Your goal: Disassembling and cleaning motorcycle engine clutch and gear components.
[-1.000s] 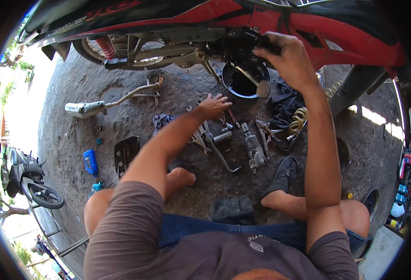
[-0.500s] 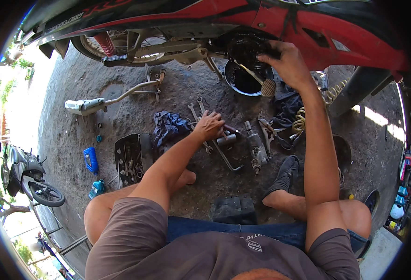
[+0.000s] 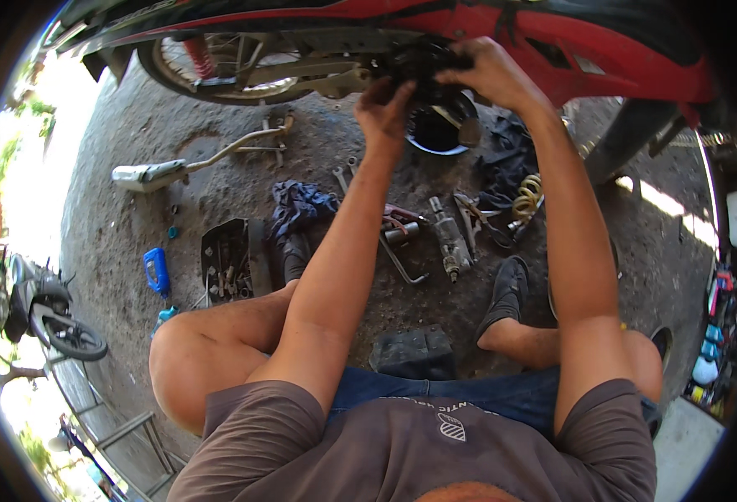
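Both hands are up at the underside of the red and black motorcycle (image 3: 636,88), right where the oily black engine section (image 3: 423,60) sits low on the bike, above the basin. The left hand (image 3: 385,109) comes in from below, thumb and fingers bent toward that dark metal — whether they pinch anything, I cannot tell, the tips sink into shadow. Over on the other side, the right hand (image 3: 496,75) reaches across with its fingers curled and thumb pointing inward at the same section; its grip is hidden too, so no call on whether it holds or only touches.

Just below the hands, the round basin (image 3: 437,153) stands on the ground with dark contents, and the foot pedal (image 3: 469,132) hangs over its right side. Nearer the person lies a spread of tools: combination wrenches (image 3: 340,177) by the left forearm, a bent-handled wrench (image 3: 407,269), an air ratchet (image 3: 448,238). A crumpled blue rag (image 3: 301,203) lies beside the tool tray (image 3: 255,251) — and farther left, the exhaust pipe with its silver muffler (image 3: 149,175) rests on the ground.
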The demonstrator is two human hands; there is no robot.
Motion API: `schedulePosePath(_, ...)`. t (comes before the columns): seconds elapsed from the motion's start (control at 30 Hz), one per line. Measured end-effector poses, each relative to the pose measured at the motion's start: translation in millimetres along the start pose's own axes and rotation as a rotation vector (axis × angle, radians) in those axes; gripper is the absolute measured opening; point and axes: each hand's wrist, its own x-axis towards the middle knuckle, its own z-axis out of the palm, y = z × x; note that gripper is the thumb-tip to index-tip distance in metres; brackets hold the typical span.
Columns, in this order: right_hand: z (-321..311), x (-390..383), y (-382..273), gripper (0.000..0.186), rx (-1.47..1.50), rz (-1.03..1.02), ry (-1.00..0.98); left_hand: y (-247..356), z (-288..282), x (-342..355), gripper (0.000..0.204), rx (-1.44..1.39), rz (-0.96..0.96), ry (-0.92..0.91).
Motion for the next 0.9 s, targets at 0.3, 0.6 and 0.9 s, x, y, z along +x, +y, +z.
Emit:
schedulePosePath(0.3,-56,13,2,0.045,-0.097,0.036,-0.309,-2,14,-1,0.029,-0.392,0.015,0.057)
schedulePosePath(0.6,-39,-3,13,0.036,0.069,-0.05,-0.032,-5,4,1,0.027,-0.269,-0.02,0.053)
schedulePosePath(0.9,-50,-1,14,0.031,-0.131,-0.092,0.012,-47,-18,-3,0.021,-0.356,0.001,0.154)
